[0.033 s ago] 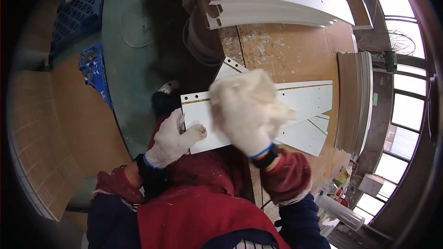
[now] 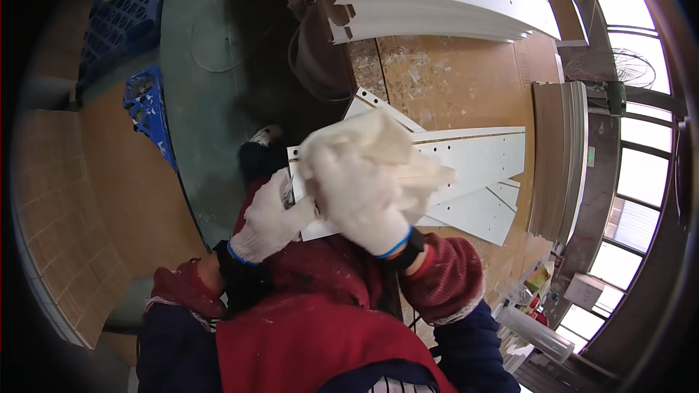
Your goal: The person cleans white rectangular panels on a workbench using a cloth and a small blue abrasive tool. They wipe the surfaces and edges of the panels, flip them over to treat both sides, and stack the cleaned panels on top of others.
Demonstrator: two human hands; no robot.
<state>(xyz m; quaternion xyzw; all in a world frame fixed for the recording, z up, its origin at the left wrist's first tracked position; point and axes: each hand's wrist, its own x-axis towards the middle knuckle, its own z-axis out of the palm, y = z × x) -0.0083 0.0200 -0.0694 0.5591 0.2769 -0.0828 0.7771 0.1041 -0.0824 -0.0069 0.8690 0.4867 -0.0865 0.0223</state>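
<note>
A white drilled panel (image 2: 480,156) lies across the table edge in front of me, over other white panels (image 2: 477,215) set at an angle beneath it. My left hand (image 2: 269,215), in a white knit glove, grips the panel's left end, thumb on top. My right hand (image 2: 360,193), also gloved, presses a bunched cream cloth (image 2: 371,138) onto the panel's face near that end. The cloth hides much of the panel and of the right fingers.
A tall stack of white panels (image 2: 437,18) stands at the far side of the table (image 2: 451,80). More boards (image 2: 564,160) stand along the right edge. Blue plastic crates (image 2: 149,109) and a grey bucket (image 2: 313,65) are on the left.
My right hand has slid left with the cloth along the panel, closer to my left hand. The left hand keeps its place at the panel's end.
</note>
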